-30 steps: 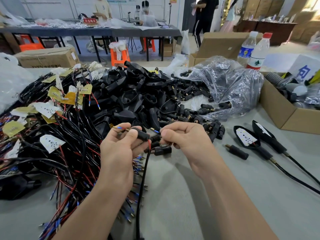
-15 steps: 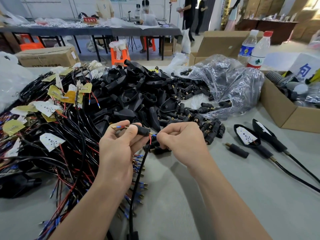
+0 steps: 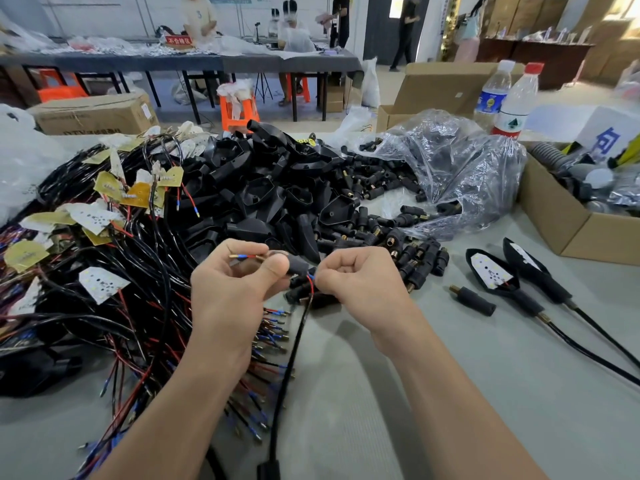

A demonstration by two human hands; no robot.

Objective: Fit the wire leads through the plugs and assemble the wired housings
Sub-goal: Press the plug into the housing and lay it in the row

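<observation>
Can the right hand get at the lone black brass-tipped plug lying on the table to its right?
Probably yes: only bare grey table lies between the right hand and the lone black brass-tipped plug. It pinches the red and blue wire leads, though, so must release first.

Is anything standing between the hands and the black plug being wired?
Nothing visible does. The left hand grips the plug directly, and the right hand pinches the red and blue leads right beside its end.
</observation>
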